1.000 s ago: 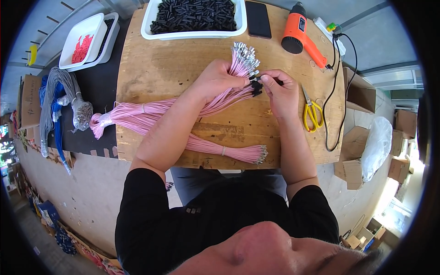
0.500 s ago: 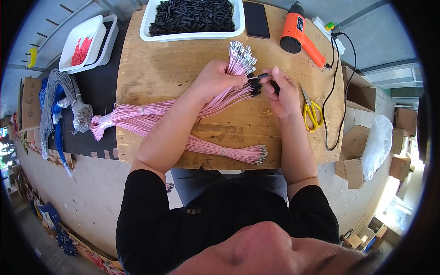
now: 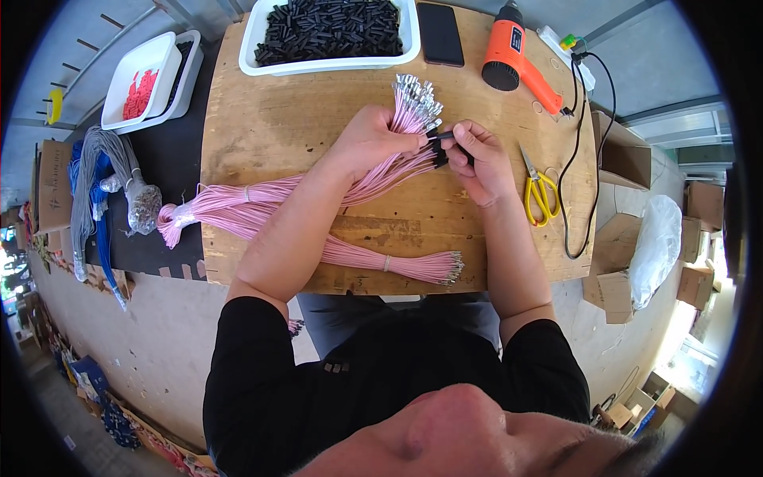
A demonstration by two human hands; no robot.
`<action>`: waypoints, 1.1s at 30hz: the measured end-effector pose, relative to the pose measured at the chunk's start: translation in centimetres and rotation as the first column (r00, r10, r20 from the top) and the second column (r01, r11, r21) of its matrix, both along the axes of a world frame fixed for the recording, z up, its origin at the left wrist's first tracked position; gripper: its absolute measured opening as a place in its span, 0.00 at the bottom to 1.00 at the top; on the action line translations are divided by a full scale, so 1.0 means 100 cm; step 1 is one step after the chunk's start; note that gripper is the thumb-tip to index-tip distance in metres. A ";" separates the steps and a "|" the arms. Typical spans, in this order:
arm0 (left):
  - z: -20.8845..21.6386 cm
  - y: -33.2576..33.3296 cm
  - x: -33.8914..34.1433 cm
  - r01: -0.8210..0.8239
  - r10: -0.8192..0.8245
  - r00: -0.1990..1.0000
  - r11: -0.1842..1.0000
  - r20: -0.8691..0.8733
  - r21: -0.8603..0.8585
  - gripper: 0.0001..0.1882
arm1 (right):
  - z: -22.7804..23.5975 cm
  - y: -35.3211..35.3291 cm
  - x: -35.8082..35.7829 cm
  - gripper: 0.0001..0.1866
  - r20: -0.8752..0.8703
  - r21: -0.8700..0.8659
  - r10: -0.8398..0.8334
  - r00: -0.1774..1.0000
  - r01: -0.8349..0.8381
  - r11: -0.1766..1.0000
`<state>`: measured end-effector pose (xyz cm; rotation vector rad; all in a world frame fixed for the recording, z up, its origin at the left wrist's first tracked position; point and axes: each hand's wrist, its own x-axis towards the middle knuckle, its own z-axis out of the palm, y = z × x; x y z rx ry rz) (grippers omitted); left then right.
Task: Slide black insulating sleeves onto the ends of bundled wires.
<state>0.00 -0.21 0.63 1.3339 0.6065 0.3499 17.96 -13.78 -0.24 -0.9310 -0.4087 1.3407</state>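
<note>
Head view: the left hand (image 3: 369, 143) is clenched around a bundle of pink wires (image 3: 397, 119), its metal-tipped ends fanned up toward the white tray of black sleeves (image 3: 330, 32). The right hand (image 3: 481, 163) pinches a black sleeve (image 3: 445, 139) at the wire tips; a second ago it sat slightly lower, so another sleeve appears to be going on. Another pink bundle (image 3: 381, 262) lies on the table (image 3: 278, 119), yellow scissors (image 3: 540, 191) to the right.
</note>
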 end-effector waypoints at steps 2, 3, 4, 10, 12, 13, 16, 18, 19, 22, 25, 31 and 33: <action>-0.001 0.001 0.000 0.007 -0.007 1.000 1.000 0.004 -0.005 0.10 | 0.000 0.000 -0.002 0.08 0.013 -0.013 0.000 1.000 0.000 1.000; -0.003 0.001 0.000 0.009 -0.009 1.000 1.000 0.003 -0.005 0.10 | 0.000 0.000 -0.003 0.08 0.025 -0.026 0.005 1.000 -0.004 1.000; -0.005 0.001 0.000 0.009 -0.009 1.000 1.000 0.012 -0.008 0.10 | 0.001 0.000 -0.003 0.08 0.023 -0.026 0.003 1.000 -0.002 1.000; -0.007 -0.001 0.002 -0.017 0.018 1.000 0.999 -0.014 0.035 0.11 | 0.007 0.000 0.006 0.07 0.120 -0.023 -0.150 0.981 0.153 0.988; -0.006 -0.001 0.003 -0.024 0.025 1.000 0.998 -0.004 0.055 0.12 | 0.007 -0.001 0.008 0.07 0.126 -0.012 -0.168 0.978 0.171 0.985; -0.005 -0.001 0.003 -0.020 0.025 0.999 0.993 -0.043 0.114 0.12 | 0.007 -0.001 0.008 0.07 0.134 -0.002 -0.185 0.974 0.187 0.982; -0.006 -0.001 0.003 0.008 0.010 0.996 0.980 -0.092 0.197 0.13 | 0.010 0.000 -0.001 0.06 0.224 0.014 -0.194 0.955 0.196 0.981; -0.004 -0.001 0.002 0.030 -0.007 0.995 0.975 -0.103 0.220 0.14 | 0.010 0.001 -0.005 0.06 0.218 0.026 -0.180 0.959 0.179 0.984; 0.001 -0.001 0.001 0.072 -0.028 0.987 0.956 -0.156 0.284 0.14 | 0.009 0.000 -0.006 0.05 0.212 0.037 -0.164 0.963 0.159 0.987; 0.001 -0.001 0.001 0.100 -0.039 0.982 0.938 -0.185 0.333 0.14 | 0.007 -0.002 -0.006 0.06 0.241 0.002 -0.120 0.963 0.123 0.992; -0.004 0.001 0.001 0.056 -0.028 0.992 0.970 -0.120 0.235 0.13 | 0.010 -0.001 -0.008 0.06 0.257 -0.044 -0.117 0.959 0.133 0.990; -0.007 -0.001 0.003 -0.015 0.015 1.000 1.000 -0.001 0.017 0.13 | 0.003 -0.002 -0.003 0.08 0.343 -0.075 -0.042 0.939 0.072 0.995; -0.008 0.000 0.003 -0.017 0.018 1.000 0.999 -0.014 0.031 0.13 | 0.006 -0.002 0.004 0.10 0.143 -0.018 -0.056 0.988 0.060 0.998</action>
